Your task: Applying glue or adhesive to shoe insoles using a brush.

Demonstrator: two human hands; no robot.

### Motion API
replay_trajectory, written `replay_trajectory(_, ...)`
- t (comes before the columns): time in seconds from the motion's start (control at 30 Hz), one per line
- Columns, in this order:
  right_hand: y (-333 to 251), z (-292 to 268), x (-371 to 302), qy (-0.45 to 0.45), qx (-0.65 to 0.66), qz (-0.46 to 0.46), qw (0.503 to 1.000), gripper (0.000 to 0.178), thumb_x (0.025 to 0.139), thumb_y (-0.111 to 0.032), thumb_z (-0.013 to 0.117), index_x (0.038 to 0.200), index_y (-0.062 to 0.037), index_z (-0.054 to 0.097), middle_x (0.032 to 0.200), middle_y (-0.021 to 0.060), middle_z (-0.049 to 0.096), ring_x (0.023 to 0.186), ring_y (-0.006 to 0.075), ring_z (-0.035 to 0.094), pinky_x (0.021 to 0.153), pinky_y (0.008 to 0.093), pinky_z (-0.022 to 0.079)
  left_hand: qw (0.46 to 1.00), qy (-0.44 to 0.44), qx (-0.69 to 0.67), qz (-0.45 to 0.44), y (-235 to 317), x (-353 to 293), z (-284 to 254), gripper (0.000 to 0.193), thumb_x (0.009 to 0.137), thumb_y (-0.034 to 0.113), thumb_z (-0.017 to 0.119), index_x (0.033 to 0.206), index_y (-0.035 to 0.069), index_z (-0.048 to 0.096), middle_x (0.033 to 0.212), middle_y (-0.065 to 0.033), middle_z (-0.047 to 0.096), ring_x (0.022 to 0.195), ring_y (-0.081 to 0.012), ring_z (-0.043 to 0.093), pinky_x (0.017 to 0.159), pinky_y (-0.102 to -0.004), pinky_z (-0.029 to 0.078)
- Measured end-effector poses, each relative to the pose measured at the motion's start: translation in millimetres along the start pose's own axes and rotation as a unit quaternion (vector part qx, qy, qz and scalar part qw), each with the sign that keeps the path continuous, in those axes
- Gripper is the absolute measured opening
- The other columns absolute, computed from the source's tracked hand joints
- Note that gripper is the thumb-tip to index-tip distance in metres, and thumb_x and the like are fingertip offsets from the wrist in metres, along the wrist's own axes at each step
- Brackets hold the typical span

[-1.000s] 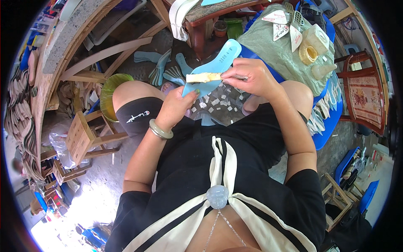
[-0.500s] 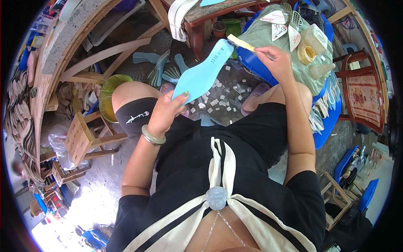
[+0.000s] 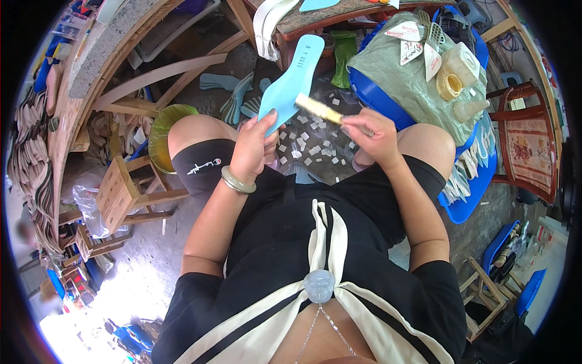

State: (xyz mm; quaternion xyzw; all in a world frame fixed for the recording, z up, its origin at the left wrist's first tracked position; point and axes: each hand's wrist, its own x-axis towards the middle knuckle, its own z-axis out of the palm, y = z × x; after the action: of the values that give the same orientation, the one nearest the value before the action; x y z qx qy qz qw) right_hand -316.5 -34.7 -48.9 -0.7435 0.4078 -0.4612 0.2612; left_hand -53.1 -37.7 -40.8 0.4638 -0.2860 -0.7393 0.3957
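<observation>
My left hand [image 3: 253,144] grips the wide end of a light blue insole board [image 3: 290,85], thumb on its upper face. The board slants up and away, its narrow, marked end at the top. My right hand [image 3: 374,134] is closed on a yellowish brush [image 3: 321,110], which is smeared by motion. Its far end is at the right edge of the board's wide part; whether it touches cannot be made out. More blue insole boards [image 3: 233,100] lie fanned on the floor beyond my left knee.
On my right, a blue tub [image 3: 370,91] is draped with a greenish sheet [image 3: 388,64] bearing a cut-open plastic jug [image 3: 451,82] and white pieces. A wooden stool [image 3: 118,194] stands left. White scraps [image 3: 327,144] litter the floor between my feet. A table edge [image 3: 357,19] is ahead.
My right hand has moved left and down, bringing the brush from the board's narrow end to its wide part. The board has tilted more upright and shifted slightly up.
</observation>
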Motion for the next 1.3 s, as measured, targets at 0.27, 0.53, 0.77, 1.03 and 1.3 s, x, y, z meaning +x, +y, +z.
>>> replay_trajectory(0.27,12.6,-10.9,12.9,0.063,-0.035,0.035,0.997,0.014,0.074,-0.002,0.068,0.088,-0.0056,0.069,0.073,0.0065,0.061,0.064,0.0166,0.058,0.057,0.0255,0.043,1.000,0.006,0.024,0.006,2.1,9.2,8.9,0.028,0.092,0.029,0.053,0.085,0.001,0.054,0.050,0.0073,0.033,0.039,-0.0016,0.023,0.038,-0.0198,0.015)
replay_trajectory(0.53,21.3,-36.3,5.8,-0.001,0.097,0.123,0.988,0.012,0.077,-0.004,0.067,0.088,-0.0041,0.069,0.072,0.0033,0.061,0.064,0.0116,0.055,0.057,0.0228,0.040,0.998,0.001,0.068,0.002,13.1,39.8,33.1,0.029,0.092,0.030,0.053,0.086,0.002,0.054,0.052,0.0081,0.033,0.040,-0.0016,0.025,0.038,-0.0190,0.016)
replay_trajectory(0.77,27.8,-101.4,-10.3,0.400,0.263,0.129,0.868,0.015,0.087,-0.006,0.060,0.100,0.0014,0.063,0.075,-0.0016,0.056,0.059,0.0044,0.046,0.051,0.0173,0.035,0.869,-0.054,0.422,0.252,22.1,146.6,120.7,0.027,0.090,0.025,0.048,0.094,0.000,0.056,0.067,-0.0101,0.058,0.060,-0.0235,0.056,0.055,-0.0368,0.042)
replay_trajectory(1.03,44.2,-130.6,-31.4,0.492,0.333,0.092,0.799,0.018,0.088,-0.005,0.057,0.104,0.0028,0.059,0.072,-0.0001,0.052,0.054,0.0044,0.040,0.048,0.0183,0.031,0.566,-0.052,0.745,0.350,31.0,255.9,292.0,0.037,0.090,0.017,0.040,0.124,0.005,0.046,0.085,-0.0212,0.065,0.075,-0.0333,0.064,0.066,-0.0444,0.050)
replay_trajectory(1.3,50.3,-125.3,-26.3,0.500,0.359,0.101,0.781,0.022,0.086,-0.004,0.056,0.108,0.0014,0.056,0.072,0.0000,0.050,0.055,0.0049,0.037,0.048,0.0179,0.028,0.535,-0.058,0.753,0.379,-21.6,287.6,261.8,0.044,0.085,0.011,0.045,0.128,0.008,0.044,0.107,-0.0196,0.054,0.092,-0.0330,0.060,0.074,-0.0433,0.049)
